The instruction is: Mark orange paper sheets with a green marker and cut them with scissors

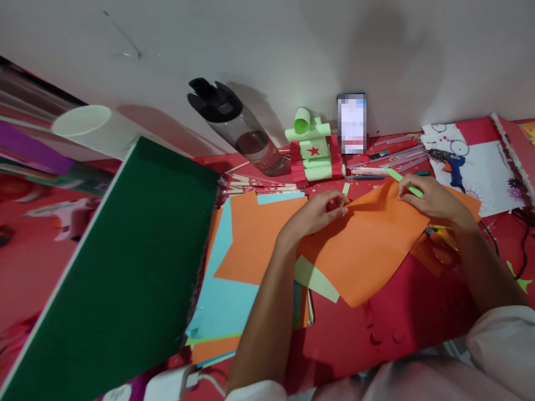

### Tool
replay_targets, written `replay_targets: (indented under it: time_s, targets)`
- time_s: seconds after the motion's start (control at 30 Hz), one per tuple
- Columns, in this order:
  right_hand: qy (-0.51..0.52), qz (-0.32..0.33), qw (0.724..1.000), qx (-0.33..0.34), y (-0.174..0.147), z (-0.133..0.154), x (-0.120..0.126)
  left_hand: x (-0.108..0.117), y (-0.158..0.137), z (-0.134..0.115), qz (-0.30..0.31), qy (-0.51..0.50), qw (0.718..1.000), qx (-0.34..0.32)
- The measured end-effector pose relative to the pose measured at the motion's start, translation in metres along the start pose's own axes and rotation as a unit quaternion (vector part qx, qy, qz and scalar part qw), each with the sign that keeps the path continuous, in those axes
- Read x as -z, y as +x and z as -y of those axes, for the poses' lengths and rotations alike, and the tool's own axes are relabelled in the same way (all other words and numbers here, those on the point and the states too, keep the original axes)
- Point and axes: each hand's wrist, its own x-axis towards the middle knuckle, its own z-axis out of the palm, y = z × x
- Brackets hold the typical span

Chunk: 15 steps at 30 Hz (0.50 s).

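Observation:
A large sheet of orange paper (368,245) is bent and partly lifted in front of me. My left hand (315,214) pinches its upper left edge, thumb and fingers closed. At the upper right of the sheet my right hand (430,197) is closed on the paper's edge. A slim light green piece (393,174) runs under the right fingers; whether it is a paper strip or a tool I cannot tell. Scissors with yellow and black handles (445,238) lie partly hidden beside the right wrist. A pale green paper scrap (315,278) pokes out beneath the sheet.
Orange and blue papers (238,303) are stacked at left, beside a standing dark green board (137,245). Along the wall stand a water bottle (251,139), a green and red paper craft (315,150) and a phone (351,122). A blue glue gun (455,170) lies at right.

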Motion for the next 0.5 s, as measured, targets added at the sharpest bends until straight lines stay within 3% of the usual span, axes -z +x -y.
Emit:
replay_targets:
  time_s: [0.13,0.23,0.37,0.5]
  targets:
    - [-0.007,-0.044,0.999,-0.008,-0.001,-0.003,0.005,-0.002,0.001,-0.005,-0.021,0.013,0.999,-0.021]
    - [-0.006,-0.084,0.996,-0.003,0.000,-0.003,0.002,-0.002,0.001,-0.006,0.002,-0.005,1.000,-0.017]
    - [-0.010,-0.215,0.976,0.017,0.003,-0.002,-0.002,0.008,-0.002,-0.006,-0.031,-0.026,0.999,-0.013]
    - [0.012,-0.325,0.944,0.047,0.004,-0.002,-0.001,0.025,-0.011,-0.003,-0.083,-0.111,0.990,0.006]
